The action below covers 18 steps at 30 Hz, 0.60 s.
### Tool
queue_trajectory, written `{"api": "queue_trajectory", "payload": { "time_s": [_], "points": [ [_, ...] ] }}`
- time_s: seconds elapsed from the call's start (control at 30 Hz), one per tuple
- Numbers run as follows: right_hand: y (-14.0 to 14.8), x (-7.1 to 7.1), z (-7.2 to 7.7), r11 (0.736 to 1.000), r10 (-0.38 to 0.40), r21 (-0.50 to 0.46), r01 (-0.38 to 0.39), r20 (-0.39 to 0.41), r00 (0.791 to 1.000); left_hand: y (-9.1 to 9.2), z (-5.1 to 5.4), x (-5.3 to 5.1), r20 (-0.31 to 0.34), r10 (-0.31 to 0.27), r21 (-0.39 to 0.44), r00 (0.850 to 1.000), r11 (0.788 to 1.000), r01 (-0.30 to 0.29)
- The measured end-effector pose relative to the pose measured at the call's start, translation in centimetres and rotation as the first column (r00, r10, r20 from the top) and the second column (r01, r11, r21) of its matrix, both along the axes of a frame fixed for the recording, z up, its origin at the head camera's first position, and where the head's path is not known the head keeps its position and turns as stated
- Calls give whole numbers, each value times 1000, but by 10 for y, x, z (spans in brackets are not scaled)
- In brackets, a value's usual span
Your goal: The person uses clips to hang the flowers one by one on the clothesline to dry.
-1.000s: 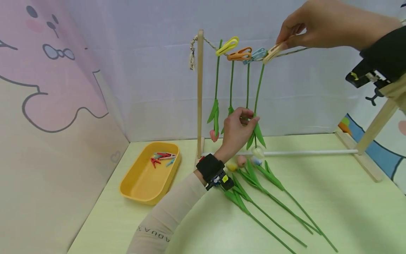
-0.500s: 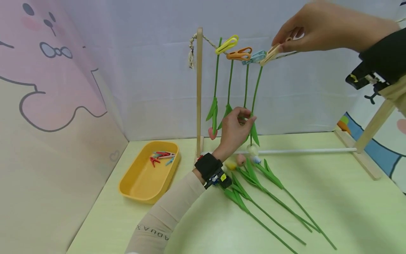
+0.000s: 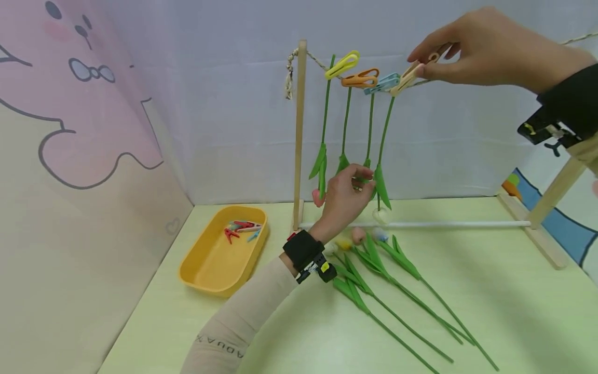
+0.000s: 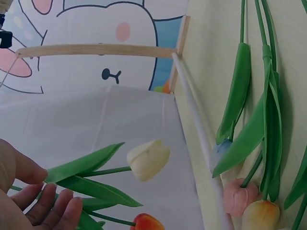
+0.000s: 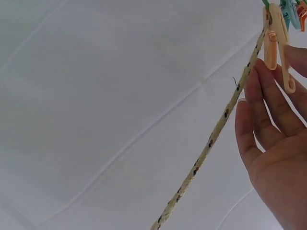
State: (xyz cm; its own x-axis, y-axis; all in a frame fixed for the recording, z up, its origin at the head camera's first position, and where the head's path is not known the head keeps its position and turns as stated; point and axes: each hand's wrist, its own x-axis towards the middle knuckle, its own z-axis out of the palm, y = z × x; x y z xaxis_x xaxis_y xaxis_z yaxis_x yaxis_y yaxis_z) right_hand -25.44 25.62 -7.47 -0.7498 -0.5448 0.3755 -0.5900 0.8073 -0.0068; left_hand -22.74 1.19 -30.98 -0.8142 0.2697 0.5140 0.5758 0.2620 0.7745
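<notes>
My left hand (image 3: pixel 348 195) is beside the leaves of a hanging white tulip (image 4: pixel 148 160), its fingers loosely bent with a small gap from the thumb. The thumb tip lies close to a leaf; contact is unclear. Above, my right hand (image 3: pixel 486 52) lightly holds a beige clothespin (image 3: pixel 405 80) between thumb and fingers. That clothespin sits on the rope (image 5: pixel 211 143) at the top of the white tulip's stem, handles spread apart. To its left, yellow (image 3: pixel 343 65), orange (image 3: pixel 361 78) and light-blue (image 3: pixel 382 83) clothespins carry more upside-down tulips, partly behind my left hand.
A wooden post (image 3: pixel 300 135) stands at the rope's left end, and a white rod (image 3: pixel 458 224) runs low to the right-hand post (image 3: pixel 556 192). Several tulips (image 3: pixel 406 288) lie on the table. A yellow tray (image 3: pixel 221 265) at left holds small clothespins (image 3: pixel 243 226).
The left fingers have loosened and come slightly away from the white tulip's stem. My right fingers have slid back along the beige clothespin, so more of its handle shows.
</notes>
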Motion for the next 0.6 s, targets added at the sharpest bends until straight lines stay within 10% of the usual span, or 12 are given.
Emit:
{"api": "queue_trajectory", "payload": {
  "time_s": [0.27, 0.6],
  "points": [
    [13, 8, -3, 996, -80, 28, 81, -29, 996, -31, -9, 14, -43, -25, -67, 999, 998, 22],
    [25, 28, -12, 995, -66, -84, 55, -142, 988, -102, -20, 22, -173, 65, -117, 983, 989, -86]
  ]
}}
